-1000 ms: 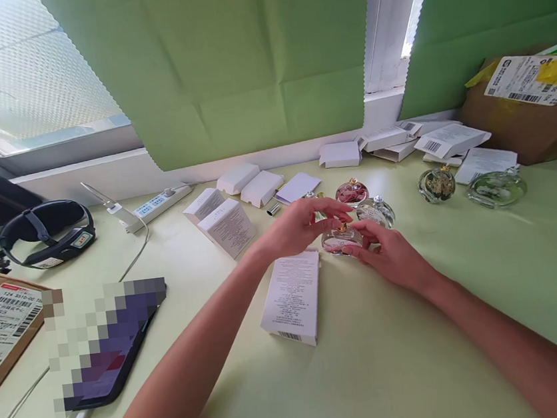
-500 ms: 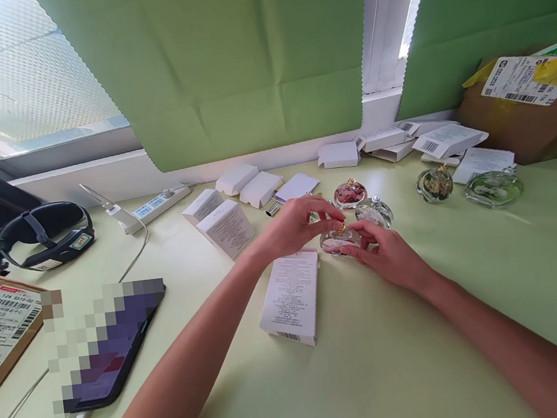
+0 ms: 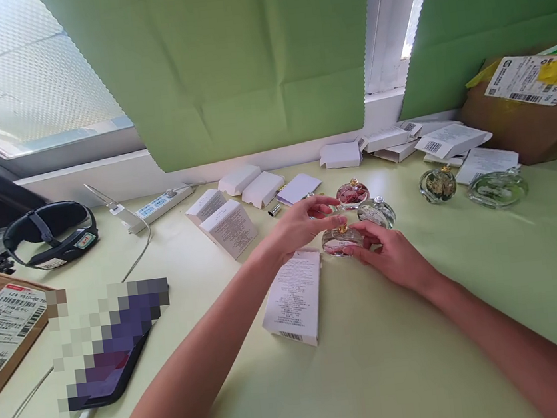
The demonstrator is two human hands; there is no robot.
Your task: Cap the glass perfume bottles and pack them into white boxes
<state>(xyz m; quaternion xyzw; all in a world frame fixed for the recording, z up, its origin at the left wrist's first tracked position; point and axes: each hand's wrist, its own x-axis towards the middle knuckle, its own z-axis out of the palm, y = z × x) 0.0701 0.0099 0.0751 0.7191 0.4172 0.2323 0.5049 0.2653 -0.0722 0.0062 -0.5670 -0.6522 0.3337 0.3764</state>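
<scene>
A small round glass bottle with pink contents and a gold top (image 3: 338,242) stands on the pale green table (image 3: 426,353). My right hand (image 3: 393,256) cups the bottle from the right and steadies it. My left hand (image 3: 305,223) reaches in from the left, its fingertips pinched at the gold top. Just behind stand a pink round bottle (image 3: 352,193) and a clear round bottle (image 3: 377,211). A white printed carton (image 3: 293,296) lies flat under my left wrist.
Two more round bottles (image 3: 437,183) (image 3: 497,188) sit at the right. White cartons (image 3: 227,227) and folded boxes (image 3: 396,140) line the back edge. A brown parcel (image 3: 523,107) stands far right; a power strip (image 3: 160,204), a headset (image 3: 50,232) and a phone (image 3: 113,348) lie left.
My left hand's fingers have closed in over the bottle's gold top. The right hand and the bottle have stayed where they were.
</scene>
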